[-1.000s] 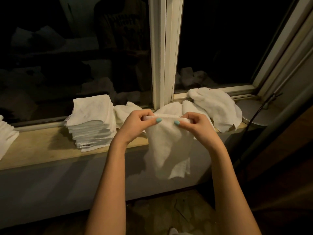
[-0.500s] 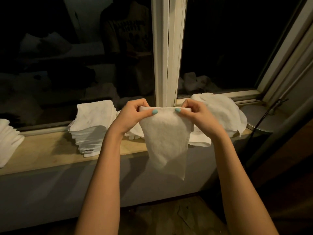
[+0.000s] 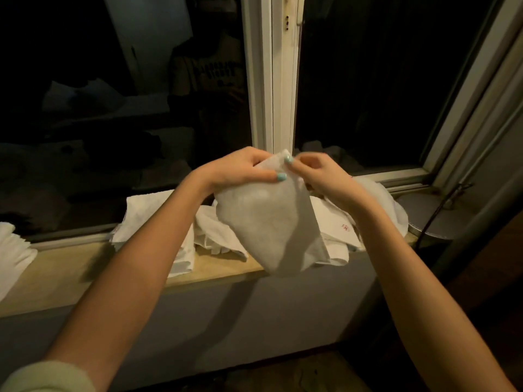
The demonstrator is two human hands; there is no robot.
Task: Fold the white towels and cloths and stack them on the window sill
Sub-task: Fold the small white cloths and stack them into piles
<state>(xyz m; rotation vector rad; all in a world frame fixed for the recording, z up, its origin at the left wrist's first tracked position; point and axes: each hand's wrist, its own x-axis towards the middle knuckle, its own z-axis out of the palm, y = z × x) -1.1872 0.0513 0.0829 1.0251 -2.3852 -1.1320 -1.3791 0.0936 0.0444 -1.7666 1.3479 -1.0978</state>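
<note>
Two grips on one white cloth (image 3: 268,224), held up in the air in front of the window sill (image 3: 70,275), over its front edge. Left grip (image 3: 240,171) narrow, thumb and fingers pinching the cloth's top corner; right grip (image 3: 322,176) narrow too, curled fingers pinching the same top edge just beside the left. Hangs from there doubled and tapering, lower end about level with the sill's edge. On the sill behind the left forearm, a stack of folded towels (image 3: 141,213); further left, at the picture's edge, a second stack (image 3: 14,250). Behind the right wrist, a loose heap of unfolded towels (image 3: 336,236), one with a small red mark. Just right of the heap, a round grey lamp base (image 3: 424,213).
</note>
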